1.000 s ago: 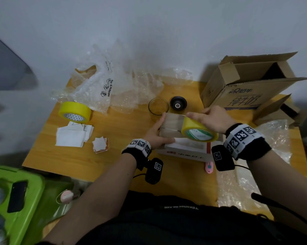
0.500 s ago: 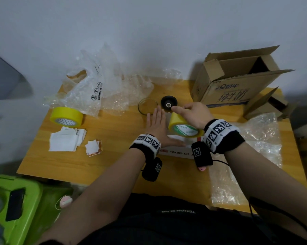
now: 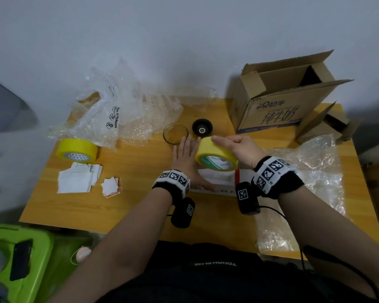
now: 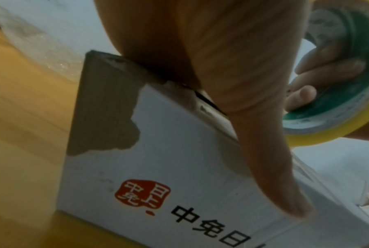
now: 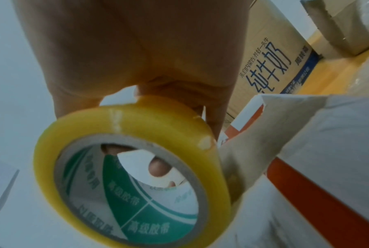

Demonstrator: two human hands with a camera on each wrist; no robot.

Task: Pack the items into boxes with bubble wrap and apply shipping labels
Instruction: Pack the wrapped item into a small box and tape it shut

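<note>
A flat white box with red print lies at the middle of the wooden table; its white side fills the left wrist view. My left hand lies flat on its top with straight fingers, the thumb along the box edge. My right hand grips a yellow tape roll over the box, with fingers through its core. The roll stands on edge beside a raised box flap.
A glass dish and a black round part sit just beyond the hands. A second tape roll, white labels, bubble wrap lie left. An open cardboard carton stands right, more bubble wrap near it.
My left hand went from holding up a stretch of tape to lying flat on the box top. The right hand carried the roll down towards the box's far edge.
</note>
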